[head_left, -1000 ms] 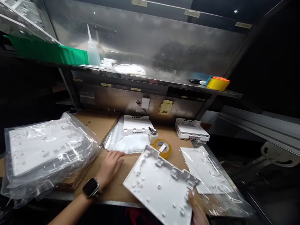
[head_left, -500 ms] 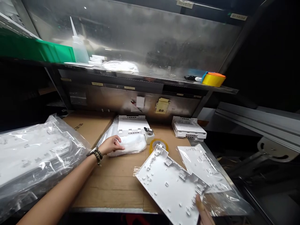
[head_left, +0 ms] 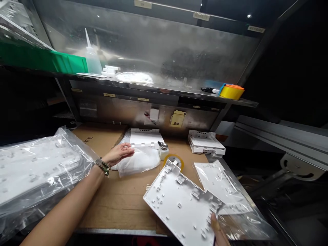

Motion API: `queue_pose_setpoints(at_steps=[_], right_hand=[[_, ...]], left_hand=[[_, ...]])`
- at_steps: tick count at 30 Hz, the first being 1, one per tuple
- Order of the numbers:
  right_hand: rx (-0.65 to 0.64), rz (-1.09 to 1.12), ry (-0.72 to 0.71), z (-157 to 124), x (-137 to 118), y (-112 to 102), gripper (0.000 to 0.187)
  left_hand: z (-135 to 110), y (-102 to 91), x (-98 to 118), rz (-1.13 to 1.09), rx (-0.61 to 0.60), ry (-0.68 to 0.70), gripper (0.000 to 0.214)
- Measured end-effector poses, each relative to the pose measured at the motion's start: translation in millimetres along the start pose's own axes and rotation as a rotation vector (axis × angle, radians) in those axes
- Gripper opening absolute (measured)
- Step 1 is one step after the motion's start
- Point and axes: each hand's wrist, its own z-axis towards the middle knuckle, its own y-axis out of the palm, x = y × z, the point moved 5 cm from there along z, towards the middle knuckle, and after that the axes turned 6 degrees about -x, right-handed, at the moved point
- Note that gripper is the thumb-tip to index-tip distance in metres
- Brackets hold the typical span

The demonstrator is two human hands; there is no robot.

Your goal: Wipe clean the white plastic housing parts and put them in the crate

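My left hand (head_left: 120,153) pinches the edge of a clear plastic bag (head_left: 143,161) and lifts that edge slightly off a flat pile of bags. My right hand (head_left: 218,230), partly cut off by the bottom edge, grips a white plastic housing panel (head_left: 179,205) by its right side. The panel is tilted, its face with small clips and posts towards me. A roll of yellow tape (head_left: 179,160) lies just behind its upper corner. Beside the bags stands a small white bottle with a metal top (head_left: 163,151).
Bagged white panels lie at the left (head_left: 38,164) and right (head_left: 222,186). Stacked white housings (head_left: 206,143) stand at the back right, another housing (head_left: 145,136) behind the bags. Cardboard (head_left: 123,208) covers the bench. A shelf above holds a green bin (head_left: 64,61) and a squeeze bottle (head_left: 93,61).
My left hand has taken hold of the bag's edge and raised it a little. The panel in my right hand has shifted slightly left. The camera view has tilted up a bit.
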Motion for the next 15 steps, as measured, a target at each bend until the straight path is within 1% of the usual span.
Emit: queue_pose_setpoints(at_steps=[2,4,5,7,9,11,13,15], right_hand=[[-0.066,0.022,-0.006,-4.2,-3.6,11.2,0.092],[-0.14,0.066,-0.02,-10.0,-8.3,24.9,0.09],[-0.179,0.087,-0.026,-12.9,-10.6,32.3,0.089],[-0.253,0.109,-0.032,-17.3,-13.9,47.4,0.085],[-0.331,0.099,-0.01,-18.8,-12.7,64.8,0.078],[-0.428,0.073,0.028,-17.2,-5.8,87.4,0.072],[-0.538,0.044,0.061,-13.1,5.7,116.0,0.069],[-0.617,0.023,0.073,-7.2,18.3,145.6,0.066]], left_hand=[[-13.8,9.3,22.1,-0.07,-0.018,0.076,0.02],[-30.7,22.6,38.1,-0.095,-0.063,0.117,0.031],[-39.1,30.4,42.3,-0.091,-0.093,0.121,0.037],[-53.1,47.5,41.8,-0.06,-0.147,0.112,0.041],[-61.4,64.7,30.8,-0.024,-0.176,0.108,0.042],[-63.5,81.5,12.2,-0.003,-0.193,0.115,0.042],[-61.4,96.9,-9.6,0.009,-0.217,0.119,0.035],[-58.0,107.8,-28.8,0.022,-0.246,0.125,0.025]])
